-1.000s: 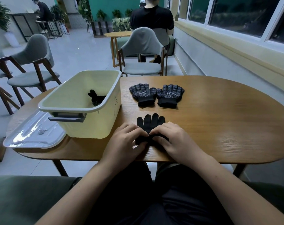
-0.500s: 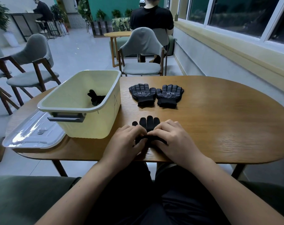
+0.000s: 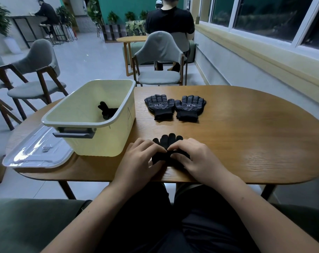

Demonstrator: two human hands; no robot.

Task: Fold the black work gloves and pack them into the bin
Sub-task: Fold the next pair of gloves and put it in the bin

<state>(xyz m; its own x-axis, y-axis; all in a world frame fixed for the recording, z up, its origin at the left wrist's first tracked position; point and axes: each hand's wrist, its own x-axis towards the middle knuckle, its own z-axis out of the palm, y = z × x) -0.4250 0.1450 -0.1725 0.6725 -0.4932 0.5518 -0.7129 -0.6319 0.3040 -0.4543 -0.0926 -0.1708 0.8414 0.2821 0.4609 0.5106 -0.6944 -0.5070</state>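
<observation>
At the near edge of the oval wooden table (image 3: pixel 246 136) lies a black knitted work glove (image 3: pixel 169 141), fingertips pointing away from the person; whether a second glove is stacked under it I cannot tell. The left hand (image 3: pixel 139 159) and the right hand (image 3: pixel 198 157) sit side by side on its cuff end, fingers curled down, pinching the fabric between them. The cloth looks soft, thin and very light, so it should bend wherever it is pressed and probably holds no crease by itself. The cuff seems the sensible place to grip: fold or roll forward toward the fingers, keeping a pinch on the bundle so it does not spring open. Farther out, two dotted black gloves (image 3: pixel 159 106) lie flat, touching side by side; their raised dots likely give some grip. Left of the hands stands the pale yellow plastic bin (image 3: pixel 100 143), with one black glove bundle (image 3: pixel 107 111) already inside and a clear plastic lid (image 3: pixel 38 150) beside it.
</observation>
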